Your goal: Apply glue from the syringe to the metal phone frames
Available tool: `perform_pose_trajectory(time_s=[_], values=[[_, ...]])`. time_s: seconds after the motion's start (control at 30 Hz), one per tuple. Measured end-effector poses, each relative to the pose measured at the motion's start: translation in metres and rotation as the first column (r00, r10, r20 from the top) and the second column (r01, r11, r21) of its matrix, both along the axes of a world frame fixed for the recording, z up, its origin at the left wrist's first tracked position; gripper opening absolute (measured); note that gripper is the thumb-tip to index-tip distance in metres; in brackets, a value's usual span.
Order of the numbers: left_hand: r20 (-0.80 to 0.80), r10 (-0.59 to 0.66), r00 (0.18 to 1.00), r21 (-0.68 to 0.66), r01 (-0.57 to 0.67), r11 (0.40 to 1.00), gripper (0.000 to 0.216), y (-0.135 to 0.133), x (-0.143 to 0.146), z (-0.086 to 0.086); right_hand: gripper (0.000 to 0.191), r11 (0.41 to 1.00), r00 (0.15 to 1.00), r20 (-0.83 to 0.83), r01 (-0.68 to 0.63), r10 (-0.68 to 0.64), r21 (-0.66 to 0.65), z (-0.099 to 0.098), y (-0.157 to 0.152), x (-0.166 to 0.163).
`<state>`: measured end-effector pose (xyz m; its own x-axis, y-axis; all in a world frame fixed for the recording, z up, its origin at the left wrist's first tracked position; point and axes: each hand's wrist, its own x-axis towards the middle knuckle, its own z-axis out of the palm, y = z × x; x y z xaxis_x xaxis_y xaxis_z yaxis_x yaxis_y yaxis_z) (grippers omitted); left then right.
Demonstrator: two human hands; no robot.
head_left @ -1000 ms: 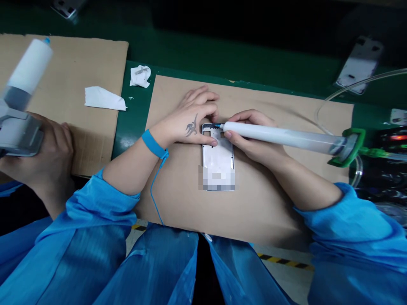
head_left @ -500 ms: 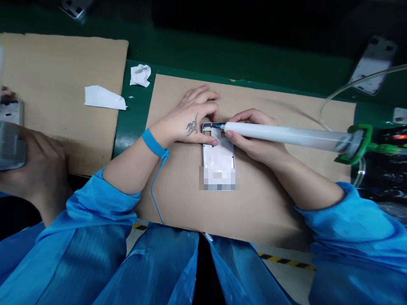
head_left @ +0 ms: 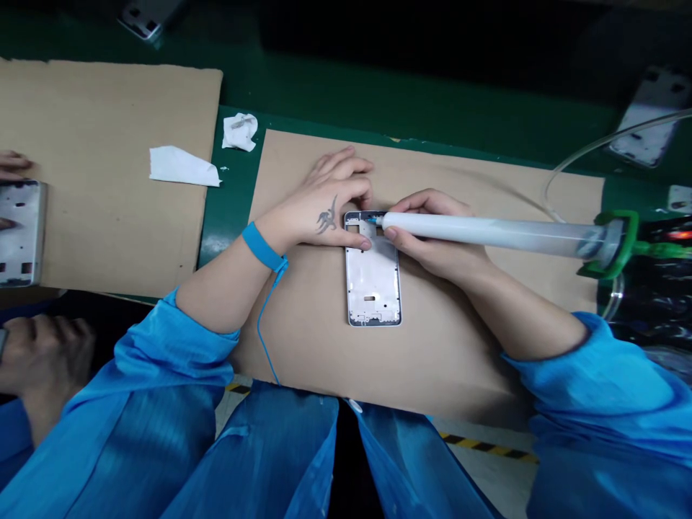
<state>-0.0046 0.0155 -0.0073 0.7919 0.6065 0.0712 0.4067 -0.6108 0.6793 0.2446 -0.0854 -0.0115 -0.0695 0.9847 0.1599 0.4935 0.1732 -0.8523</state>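
A phone middle frame [head_left: 372,277], pale with a dark-edged top and several cut-outs, lies flat on a cardboard sheet [head_left: 318,346] before me. My left hand [head_left: 329,202] steadies it: the thumb presses on its upper left part and the fingers bend beyond the top edge. A blue strap with a thin cord circles that wrist. In my right hand [head_left: 440,234] is a white dispensing syringe [head_left: 486,234], held nearly level. Its blue needle tip is over the frame's top edge; whether it touches cannot be told. A green clamp [head_left: 616,245] caps the syringe's rear end.
At left, a co-worker's hand [head_left: 46,367] is below a second cardboard sheet [head_left: 108,130], where another phone frame [head_left: 21,231] lies under their other hand. Paper scraps [head_left: 184,167] are nearby. A clear hose [head_left: 556,169] loops at right, near a further frame [head_left: 646,119].
The syringe tip has shifted slightly right along the frame's top edge. My left hand stays put. The co-worker's nearer hand has moved down, off their frame, and the view has shifted slightly.
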Motion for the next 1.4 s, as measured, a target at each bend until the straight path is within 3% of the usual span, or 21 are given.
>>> perform_pose_trajectory(time_s=[0.7, 0.97, 1.23, 1.4], values=[[-0.008, 0.011, 1.000, -0.001, -0.011, 1.000, 0.081, -0.0016, -0.0016, 0.0037, 0.033, 1.000, 0.999, -0.031, 0.013, -0.013, 0.020, -0.0011, 0.0038, 0.0014], [-0.015, 0.012, 1.000, -0.001, -0.012, 1.000, 0.076, 0.0000, -0.0017, 0.0015, 0.022, 1.000, 1.000, -0.003, 0.014, -0.014, 0.020, -0.0077, 0.0028, 0.0060], [-0.023, 0.005, 1.000, 0.002, -0.005, 1.000, 0.076, 0.0009, -0.0028, -0.0005, 0.034, 0.999, 0.999, 0.023, 0.042, -0.042, 0.002, -0.0047, 0.0021, 0.0051], [-0.025, 0.006, 1.000, 0.020, -0.005, 1.000, 0.075, 0.0003, -0.0030, -0.0013, 0.029, 0.999, 0.998, 0.024, 0.050, -0.050, 0.013, -0.0040, 0.0017, 0.0042]])
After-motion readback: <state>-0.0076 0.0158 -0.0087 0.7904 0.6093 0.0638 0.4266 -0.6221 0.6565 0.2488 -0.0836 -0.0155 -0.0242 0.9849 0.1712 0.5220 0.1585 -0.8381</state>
